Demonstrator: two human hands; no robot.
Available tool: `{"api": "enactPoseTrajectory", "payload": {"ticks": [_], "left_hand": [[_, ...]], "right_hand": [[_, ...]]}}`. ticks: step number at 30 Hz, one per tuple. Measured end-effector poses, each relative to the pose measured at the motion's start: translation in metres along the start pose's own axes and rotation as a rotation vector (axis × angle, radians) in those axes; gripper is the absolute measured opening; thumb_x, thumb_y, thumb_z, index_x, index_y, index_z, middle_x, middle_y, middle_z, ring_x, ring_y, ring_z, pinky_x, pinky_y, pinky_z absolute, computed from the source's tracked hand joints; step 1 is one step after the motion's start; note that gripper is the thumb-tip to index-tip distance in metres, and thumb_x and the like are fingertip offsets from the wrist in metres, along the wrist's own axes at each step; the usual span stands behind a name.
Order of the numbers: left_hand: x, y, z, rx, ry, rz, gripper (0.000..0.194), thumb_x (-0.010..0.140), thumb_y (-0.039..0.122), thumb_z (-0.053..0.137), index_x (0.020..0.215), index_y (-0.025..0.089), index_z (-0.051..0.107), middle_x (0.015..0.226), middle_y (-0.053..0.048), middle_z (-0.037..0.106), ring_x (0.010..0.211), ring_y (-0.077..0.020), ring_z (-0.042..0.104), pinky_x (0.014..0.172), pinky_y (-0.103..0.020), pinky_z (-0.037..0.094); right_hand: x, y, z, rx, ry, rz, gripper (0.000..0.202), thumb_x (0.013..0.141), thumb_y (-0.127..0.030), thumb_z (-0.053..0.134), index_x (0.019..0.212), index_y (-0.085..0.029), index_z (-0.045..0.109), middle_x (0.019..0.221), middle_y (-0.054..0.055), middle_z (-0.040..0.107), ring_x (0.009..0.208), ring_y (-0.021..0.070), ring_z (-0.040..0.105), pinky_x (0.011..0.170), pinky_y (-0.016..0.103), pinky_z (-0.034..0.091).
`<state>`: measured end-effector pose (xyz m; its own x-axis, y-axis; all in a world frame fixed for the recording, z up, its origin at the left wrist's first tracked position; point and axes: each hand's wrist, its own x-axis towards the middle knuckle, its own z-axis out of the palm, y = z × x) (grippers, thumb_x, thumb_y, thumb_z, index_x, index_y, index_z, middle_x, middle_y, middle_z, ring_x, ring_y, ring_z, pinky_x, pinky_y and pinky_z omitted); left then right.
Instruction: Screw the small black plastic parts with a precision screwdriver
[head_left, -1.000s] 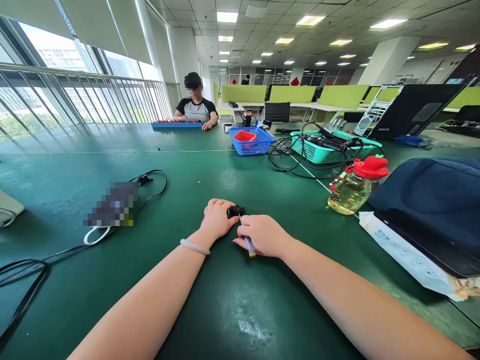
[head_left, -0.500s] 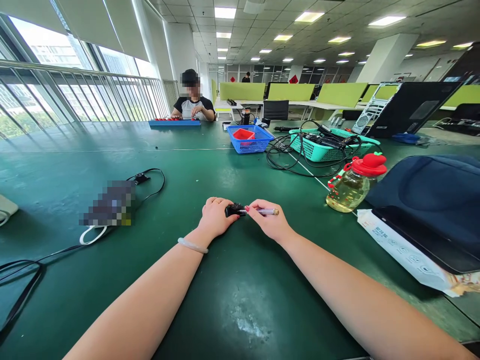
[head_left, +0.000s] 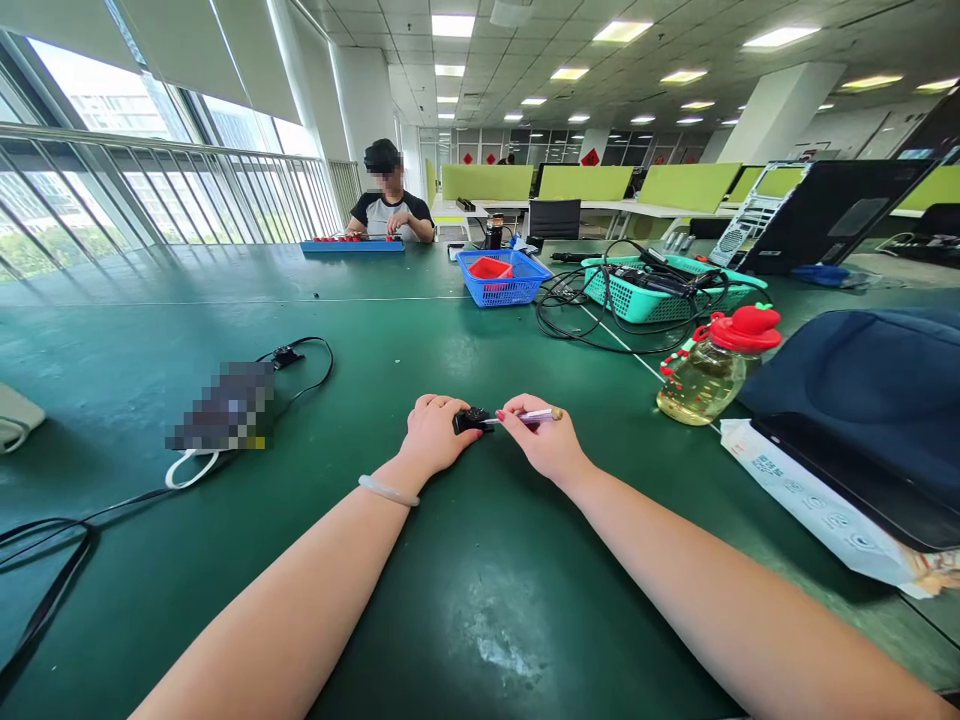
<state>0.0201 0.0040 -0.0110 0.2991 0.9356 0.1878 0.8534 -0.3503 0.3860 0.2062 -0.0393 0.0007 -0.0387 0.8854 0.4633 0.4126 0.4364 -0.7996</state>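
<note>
On the dark green table, my left hand wraps its thumb and fingers round a small black part, whose kind I cannot make out. My right hand pinches a slim pen-like screwdriver with a pale shiny handle and a gold-coloured end. The tool lies nearly level, its thin tip pointing left and reaching the right side of the black part. Whether the tip is inside the part is too small to tell.
To the right stand a jar with a red lid and a dark blue bag. Farther back are a blue basket and a green basket with cables. A blurred dark device lies left. A person sits across.
The view has shifted slightly. The screwdriver's gold end sits a little higher and more to the right. Both hands keep their hold, and the black part stays in my left hand.
</note>
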Motion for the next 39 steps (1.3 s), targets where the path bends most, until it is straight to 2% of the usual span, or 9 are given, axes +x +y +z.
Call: {"api": "enactPoseTrajectory", "payload": {"ticks": [6, 10, 14, 20, 27, 39], "left_hand": [[0.0005, -0.0007, 0.0003, 0.010, -0.008, 0.005, 0.039, 0.082, 0.044, 0.069, 0.116, 0.024, 0.067, 0.126, -0.007, 0.066, 0.131, -0.0314, 0.042, 0.109, -0.048, 0.038], [0.0003, 0.0003, -0.0004, 0.006, -0.008, -0.010, 0.038, 0.082, 0.041, 0.069, 0.116, 0.024, 0.067, 0.126, -0.007, 0.067, 0.131, -0.0314, 0.042, 0.109, -0.048, 0.038], [-0.0001, 0.0005, -0.0010, 0.004, -0.006, -0.008, 0.037, 0.083, 0.040, 0.068, 0.116, 0.024, 0.068, 0.126, -0.008, 0.066, 0.131, -0.0318, 0.042, 0.109, -0.048, 0.038], [0.0000, -0.0002, -0.0012, 0.001, -0.019, -0.002, 0.039, 0.083, 0.043, 0.068, 0.117, 0.024, 0.067, 0.127, -0.007, 0.066, 0.131, -0.0316, 0.042, 0.109, -0.048, 0.038], [0.0007, -0.0021, 0.0004, -0.012, -0.004, 0.016, 0.036, 0.082, 0.044, 0.068, 0.114, 0.027, 0.067, 0.124, -0.006, 0.067, 0.130, -0.0310, 0.044, 0.109, -0.048, 0.037], [0.0007, -0.0016, 0.0004, -0.009, -0.019, 0.013, 0.037, 0.083, 0.044, 0.067, 0.116, 0.026, 0.067, 0.127, -0.007, 0.066, 0.132, -0.0309, 0.042, 0.111, -0.049, 0.036]], "right_hand": [[-0.0047, 0.0021, 0.0021, -0.105, -0.124, -0.261, 0.021, 0.091, -0.033, 0.059, 0.075, -0.022, 0.069, 0.071, 0.001, 0.067, 0.064, 0.0139, 0.058, 0.063, 0.026, 0.044], [-0.0063, 0.0037, 0.0019, -0.212, -0.192, -0.335, 0.022, 0.093, -0.031, 0.057, 0.078, -0.022, 0.072, 0.067, 0.001, 0.066, 0.060, 0.0127, 0.057, 0.060, 0.025, 0.043], [-0.0065, 0.0012, 0.0003, -0.254, -0.175, -0.396, 0.024, 0.094, -0.029, 0.055, 0.078, -0.021, 0.072, 0.065, 0.002, 0.063, 0.057, 0.0123, 0.054, 0.057, 0.025, 0.041], [-0.0056, 0.0006, 0.0008, -0.222, -0.151, -0.338, 0.026, 0.093, -0.031, 0.055, 0.074, -0.021, 0.071, 0.063, 0.001, 0.063, 0.056, 0.0130, 0.054, 0.057, 0.026, 0.042], [-0.0028, -0.0018, -0.0009, -0.115, -0.084, -0.242, 0.029, 0.093, -0.032, 0.055, 0.069, -0.021, 0.069, 0.067, 0.002, 0.070, 0.060, 0.0148, 0.060, 0.059, 0.027, 0.047], [-0.0051, 0.0011, 0.0000, -0.203, -0.141, -0.333, 0.029, 0.093, -0.034, 0.054, 0.072, -0.022, 0.070, 0.063, 0.002, 0.064, 0.057, 0.0140, 0.056, 0.057, 0.027, 0.043]]}}
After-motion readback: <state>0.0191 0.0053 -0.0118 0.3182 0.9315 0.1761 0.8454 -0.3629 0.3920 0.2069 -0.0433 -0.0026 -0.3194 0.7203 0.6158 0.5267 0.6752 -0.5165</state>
